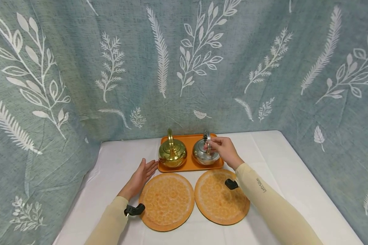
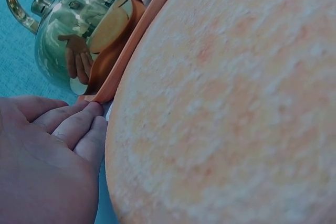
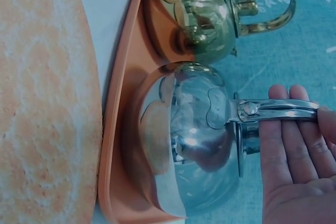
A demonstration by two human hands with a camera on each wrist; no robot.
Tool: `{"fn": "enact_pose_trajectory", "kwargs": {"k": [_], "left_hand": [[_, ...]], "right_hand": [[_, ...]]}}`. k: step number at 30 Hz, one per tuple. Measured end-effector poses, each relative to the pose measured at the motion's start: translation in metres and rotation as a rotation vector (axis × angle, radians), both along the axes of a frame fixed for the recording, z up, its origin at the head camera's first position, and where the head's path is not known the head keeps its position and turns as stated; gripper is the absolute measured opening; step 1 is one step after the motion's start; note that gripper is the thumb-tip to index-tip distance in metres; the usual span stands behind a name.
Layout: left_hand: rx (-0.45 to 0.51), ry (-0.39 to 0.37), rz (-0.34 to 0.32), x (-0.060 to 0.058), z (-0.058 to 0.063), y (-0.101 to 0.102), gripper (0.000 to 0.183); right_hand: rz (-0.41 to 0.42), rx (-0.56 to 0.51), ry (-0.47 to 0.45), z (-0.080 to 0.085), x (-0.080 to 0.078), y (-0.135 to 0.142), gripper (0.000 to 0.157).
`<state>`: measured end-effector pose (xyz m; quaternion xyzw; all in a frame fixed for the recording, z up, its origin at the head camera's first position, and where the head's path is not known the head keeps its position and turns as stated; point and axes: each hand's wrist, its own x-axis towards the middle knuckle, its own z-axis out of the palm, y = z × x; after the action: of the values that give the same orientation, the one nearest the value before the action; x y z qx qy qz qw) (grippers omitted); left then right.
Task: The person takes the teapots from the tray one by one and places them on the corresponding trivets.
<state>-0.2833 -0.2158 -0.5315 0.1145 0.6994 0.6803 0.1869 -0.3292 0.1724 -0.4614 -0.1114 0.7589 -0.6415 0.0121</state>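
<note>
Two round-bodied kettles stand side by side on an orange tray [image 1: 190, 166], a gold kettle [image 1: 168, 159] on the left and a silver kettle [image 1: 204, 158] on the right. My right hand [image 1: 226, 150] pinches the silver kettle's looped handle [image 3: 286, 109], with the thumb on one side and the fingers behind it in the right wrist view. The silver kettle's base sits on the tray. With its fingers extended, my left hand [image 1: 143, 174] is at the tray's front left corner, fingertips right by the rim [image 2: 107, 85] and below the gold kettle in the left wrist view.
In front of the tray lie two round orange mats with a mottled, flatbread-like print, a left mat [image 1: 167, 201] and a right mat [image 1: 219, 200]. All rest on a white-covered table [image 1: 263, 153]. Blue-green leaf-patterned curtains [image 1: 184, 112] enclose the back and sides.
</note>
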Motion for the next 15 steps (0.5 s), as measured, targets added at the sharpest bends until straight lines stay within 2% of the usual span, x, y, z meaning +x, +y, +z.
{"fn": "enact_pose_trajectory", "kwargs": {"k": [6,15], "left_hand": [[-0.004,0.006,0.006,0.002,0.0,0.001,0.102],[-0.011,0.006,0.018,0.003,0.001,0.002,0.102]], "right_hand": [[0.006,-0.005,0.005,0.0,0.002,0.0,0.029],[-0.028,-0.011,0.034,0.005,0.012,0.003,0.032]]}}
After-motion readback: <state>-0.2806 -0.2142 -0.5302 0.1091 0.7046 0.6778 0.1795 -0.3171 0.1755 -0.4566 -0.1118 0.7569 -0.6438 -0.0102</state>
